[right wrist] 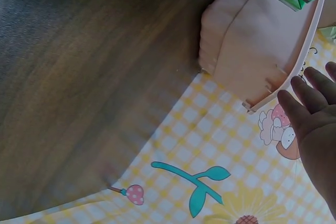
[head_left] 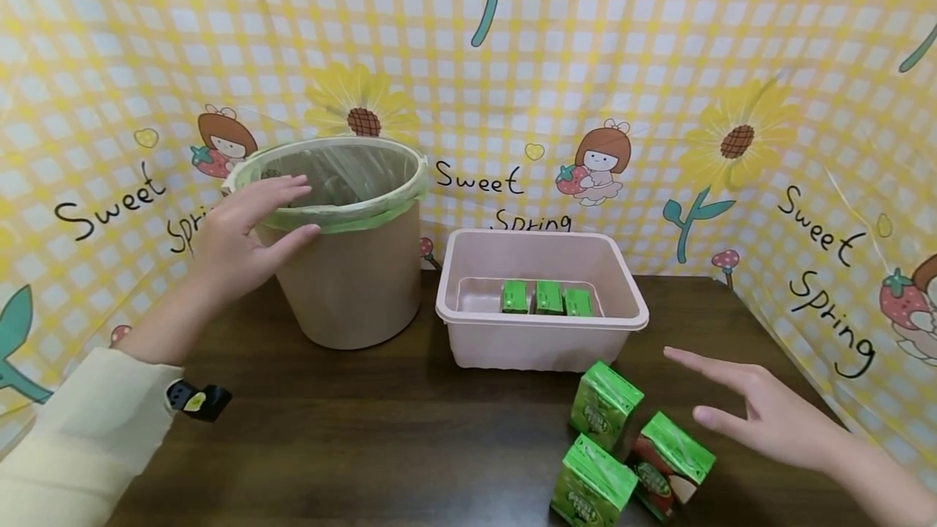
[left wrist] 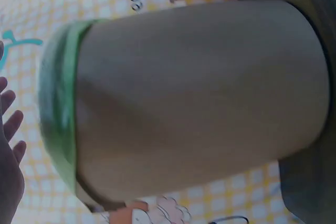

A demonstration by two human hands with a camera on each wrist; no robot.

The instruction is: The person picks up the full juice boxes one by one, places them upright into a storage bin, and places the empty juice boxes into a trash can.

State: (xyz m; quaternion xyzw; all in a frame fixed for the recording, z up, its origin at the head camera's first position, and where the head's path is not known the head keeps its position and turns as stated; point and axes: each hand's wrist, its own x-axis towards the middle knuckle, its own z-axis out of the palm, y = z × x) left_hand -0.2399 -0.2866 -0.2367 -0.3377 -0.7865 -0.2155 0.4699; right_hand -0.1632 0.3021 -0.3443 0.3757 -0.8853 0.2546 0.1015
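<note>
Our left grip (head_left: 245, 238) hangs spread and empty by the lined bin (head_left: 355, 287), green cartons (head_left: 549, 298) sit in the pink tub (head_left: 534, 346), and loose cartons (head_left: 604, 407) stand on the tabletop (head_left: 410, 437) near our spread, empty right grip (head_left: 769, 411), so we seem between grasps, the next calling for a snug hold.

Nearest carton (head_left: 591, 482) partly beyond bottom edge

On the dark brown table (head_left: 381, 446), can see a beige bin (head_left: 351, 279), a pink tub (head_left: 538, 346) and, nearer, three green cartons (head_left: 606, 401).
</note>
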